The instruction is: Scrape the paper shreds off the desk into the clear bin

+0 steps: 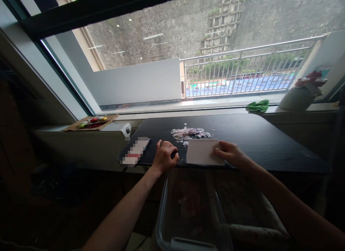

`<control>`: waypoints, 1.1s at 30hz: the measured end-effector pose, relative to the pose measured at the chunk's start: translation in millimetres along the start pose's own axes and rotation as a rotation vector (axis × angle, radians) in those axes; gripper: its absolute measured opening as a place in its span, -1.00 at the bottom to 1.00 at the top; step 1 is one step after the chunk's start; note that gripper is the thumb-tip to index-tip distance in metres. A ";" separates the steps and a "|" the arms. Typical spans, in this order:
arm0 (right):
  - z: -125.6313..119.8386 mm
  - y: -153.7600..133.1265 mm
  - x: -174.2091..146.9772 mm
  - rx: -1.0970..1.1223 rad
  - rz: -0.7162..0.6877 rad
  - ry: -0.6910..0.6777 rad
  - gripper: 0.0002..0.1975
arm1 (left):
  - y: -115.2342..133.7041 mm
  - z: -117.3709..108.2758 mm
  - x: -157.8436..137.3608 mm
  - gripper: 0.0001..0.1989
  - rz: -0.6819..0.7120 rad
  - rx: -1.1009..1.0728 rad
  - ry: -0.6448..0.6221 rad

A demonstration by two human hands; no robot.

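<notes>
My right hand (229, 151) grips the right side of a thin white rectangular card (201, 152), thumb on its near face. The card is tilted up over the front of the dark table (269, 143) and has a small hole near its upper left corner. Just behind it lies a loose pile of torn paper scraps (191, 133), pale with pinkish and purplish bits. Left of the card, my left hand (165, 157) is at the table's front edge with its fingers curled in. Whatever those fingers may hold is hidden.
A phone (136, 150), partly blurred out, lies at the table's left end. Below the front edge stands a clear plastic bin (163, 208). Cardboard with colourful items (94, 122) rests by the radiator (115, 128). On the sill are a green cloth (258, 106) and a whitish container (299, 96).
</notes>
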State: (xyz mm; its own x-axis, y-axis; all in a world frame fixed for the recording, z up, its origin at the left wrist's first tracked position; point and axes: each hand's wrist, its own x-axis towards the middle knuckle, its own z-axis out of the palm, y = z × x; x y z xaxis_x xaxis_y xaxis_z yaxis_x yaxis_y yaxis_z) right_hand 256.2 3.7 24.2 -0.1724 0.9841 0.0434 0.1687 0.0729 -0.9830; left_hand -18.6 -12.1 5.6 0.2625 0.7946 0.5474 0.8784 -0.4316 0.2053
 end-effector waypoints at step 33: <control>7.9 -3.7 -1.0 0.055 -0.018 -0.079 -0.70 | 1.6 0.2 0.5 -0.89 -0.001 0.011 0.015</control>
State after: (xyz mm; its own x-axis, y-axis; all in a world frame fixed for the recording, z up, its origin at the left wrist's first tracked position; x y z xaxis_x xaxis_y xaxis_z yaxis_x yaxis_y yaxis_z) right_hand 248.0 1.2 26.4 -0.2515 0.9666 0.0492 0.1113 0.0794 -0.9906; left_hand -17.0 -12.3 6.0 0.2560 0.7883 0.5594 0.8829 -0.4264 0.1968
